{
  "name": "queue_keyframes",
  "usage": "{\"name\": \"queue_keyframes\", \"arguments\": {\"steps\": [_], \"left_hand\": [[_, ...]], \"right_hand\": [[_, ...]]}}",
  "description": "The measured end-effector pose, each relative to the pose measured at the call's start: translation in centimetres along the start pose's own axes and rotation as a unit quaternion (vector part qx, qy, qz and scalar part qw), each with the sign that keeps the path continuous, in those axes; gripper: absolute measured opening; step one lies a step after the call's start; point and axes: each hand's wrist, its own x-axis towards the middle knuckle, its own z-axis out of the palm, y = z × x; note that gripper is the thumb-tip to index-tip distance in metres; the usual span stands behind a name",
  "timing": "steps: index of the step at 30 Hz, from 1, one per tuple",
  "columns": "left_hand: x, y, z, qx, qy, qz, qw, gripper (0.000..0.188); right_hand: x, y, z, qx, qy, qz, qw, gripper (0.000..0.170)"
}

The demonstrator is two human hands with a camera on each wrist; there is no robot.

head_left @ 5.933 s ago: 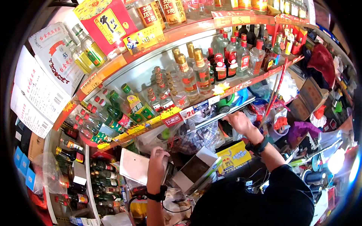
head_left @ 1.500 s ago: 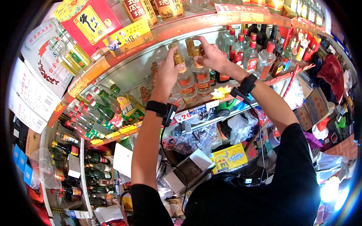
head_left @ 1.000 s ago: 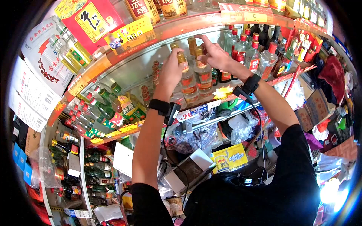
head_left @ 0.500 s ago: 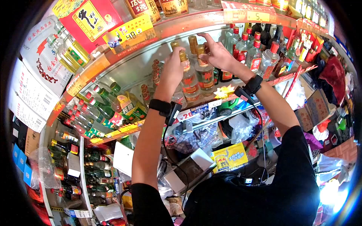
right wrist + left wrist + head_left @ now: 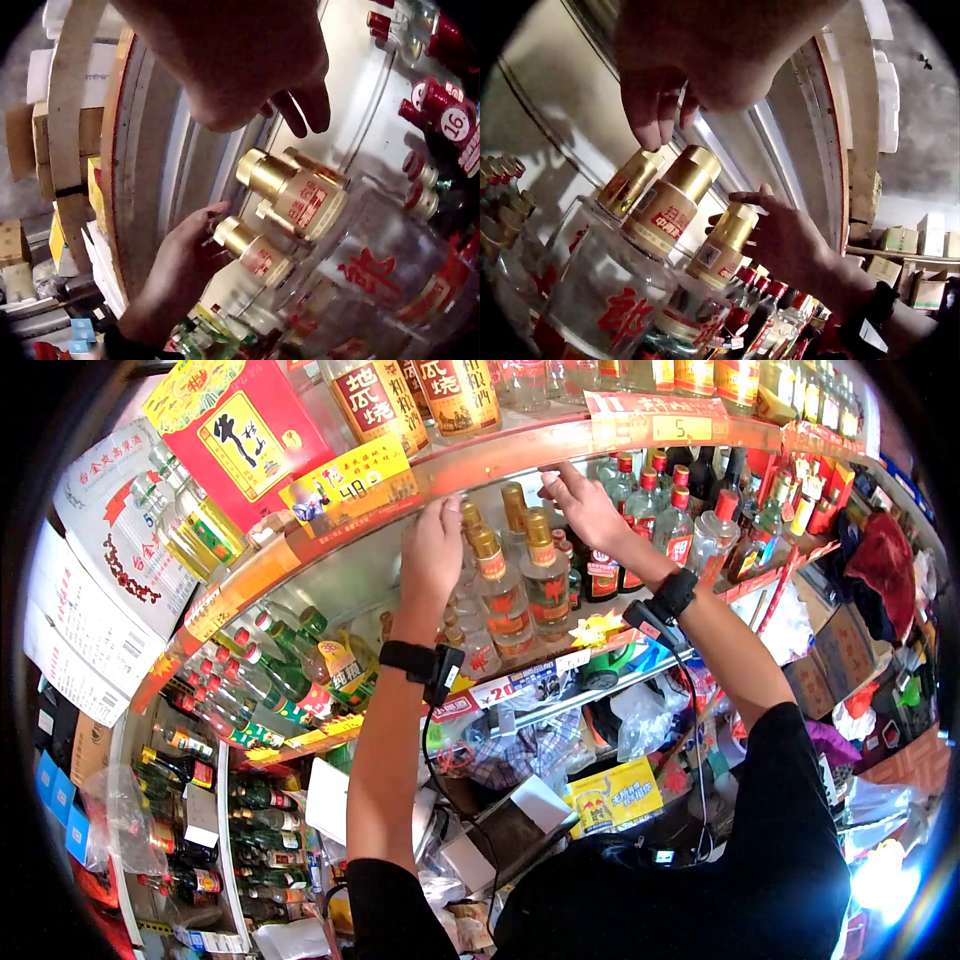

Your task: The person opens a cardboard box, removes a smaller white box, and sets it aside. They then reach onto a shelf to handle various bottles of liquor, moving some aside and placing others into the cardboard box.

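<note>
A: We start with the hands: what do they hold?

B: Nothing that we can see. The left grip (image 5: 432, 555) is loose, its fingers hanging down just beside the gold caps; we cannot tell whether a fingertip touches one. The right grip (image 5: 592, 512) is relaxed too, its fingers reaching out above the caps.

A: And what do we see between them?

B: We see a front-left clear glass bottle with a gold cap and red lettering (image 5: 507, 618) and, right beside it, a matching front-right bottle (image 5: 549, 600). Both stand on the middle shelf, with two more gold-capped bottles (image 5: 514, 510) behind.

A: Further out?

B: Clear glass bottles with red caps (image 5: 677, 528) stand to the right, and green glass bottles (image 5: 290, 662) to the left. We find a yellow star-shaped tag (image 5: 597, 628) on the shelf's front edge.

A: Above and below?

B: A big red cardboard box (image 5: 285, 435) sits on the upper shelf, upper left; blue plaid cloth (image 5: 505, 760) lies below the bottles.
</note>
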Motion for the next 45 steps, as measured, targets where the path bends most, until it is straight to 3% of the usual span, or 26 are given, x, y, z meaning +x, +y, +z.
{"name": "queue_keyframes", "arguments": {"steps": [2,4,7,11,15,18,21,24,27,30,33,36,39,43,45], "left_hand": [[1.2,-0.8,0.0,0.087,0.022,0.018,0.996,0.037],[2.1,-1.6,0.2,0.209,0.018,0.026,0.977,0.035],[2.6,-3.8,1.6,0.102,-0.034,-0.019,0.994,0.035],[3.5,-6.7,3.5,0.025,-0.084,0.008,0.996,0.050],[3.1,-6.0,3.4,-0.026,-0.088,0.017,0.996,0.056],[3.1,-7.0,4.0,-0.042,-0.065,0.005,0.997,0.031],[2.5,-5.0,3.1,0.016,-0.084,-0.054,0.995,0.059],[2.6,-6.1,3.5,-0.009,-0.087,-0.034,0.996,0.059],[2.6,-6.6,4.1,-0.040,-0.070,-0.015,0.997,0.058],[2.6,-7.1,4.5,0.025,-0.051,-0.023,0.998,0.060],[2.9,-7.7,4.3,0.001,-0.062,0.013,0.998,0.061],[3.2,-7.9,4.3,-0.009,-0.089,-0.020,0.996,0.063],[3.1,-8.2,4.1,-0.048,-0.096,0.002,0.994,0.064],[2.6,-7.4,3.9,-0.072,-0.094,-0.015,0.993,0.062],[2.6,-6.6,3.6,-0.080,-0.098,-0.031,0.991,0.061]], "right_hand": [[1.2,0.7,-0.3,-0.092,0.008,-0.041,0.995,0.042],[1.7,1.4,-0.2,-0.104,-0.015,-0.049,0.993,0.038],[2.1,2.5,0.4,-0.087,-0.045,-0.067,0.993,0.036],[3.3,4.5,1.6,-0.028,-0.075,-0.090,0.993,0.061],[4.5,6.3,3.2,0.032,-0.104,-0.114,0.988,0.071],[4.6,6.0,3.4,0.032,-0.103,-0.110,0.988,0.072],[5.0,6.8,4.0,0.014,-0.082,-0.173,0.981,0.074],[4.8,6.2,3.8,-0.007,-0.066,-0.196,0.978,0.076],[4.5,5.2,3.5,-0.049,-0.054,-0.184,0.980,0.077],[4.4,4.7,3.4,-0.025,-0.081,-0.109,0.990,0.076],[4.1,4.3,3.1,0.007,-0.096,-0.127,0.987,0.076],[4.9,5.9,3.8,0.047,-0.106,-0.134,0.984,0.077],[5.2,6.9,3.8,0.034,-0.109,-0.131,0.985,0.077],[3.6,3.3,2.4,0.044,-0.128,-0.064,0.989,0.077],[4.1,4.5,3.1,0.048,-0.117,-0.095,0.987,0.076]]}}
